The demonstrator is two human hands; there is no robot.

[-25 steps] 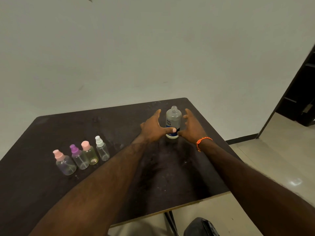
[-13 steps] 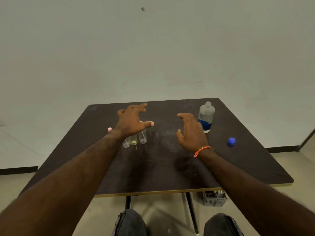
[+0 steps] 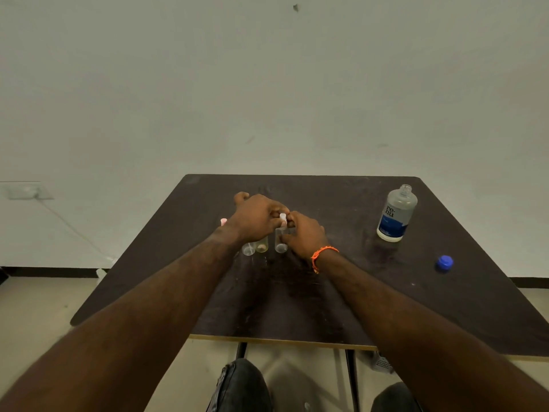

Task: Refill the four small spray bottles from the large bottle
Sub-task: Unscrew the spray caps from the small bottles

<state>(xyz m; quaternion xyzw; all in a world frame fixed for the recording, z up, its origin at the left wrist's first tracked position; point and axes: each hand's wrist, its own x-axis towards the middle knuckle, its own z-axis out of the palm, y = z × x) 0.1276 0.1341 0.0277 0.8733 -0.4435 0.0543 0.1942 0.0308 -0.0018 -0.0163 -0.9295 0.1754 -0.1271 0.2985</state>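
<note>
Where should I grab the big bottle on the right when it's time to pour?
Probably the wide middle of the big bottle, around the label, coming in from its left side with the right hand. It stands upright and uncapped on the table, the narrow neck gives a poor grip, and nothing stands against it.

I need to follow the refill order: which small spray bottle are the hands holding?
The white-capped bottle, rightmost in the row: both hands, left hand and right hand, grip it. The others stand untouched.
</note>
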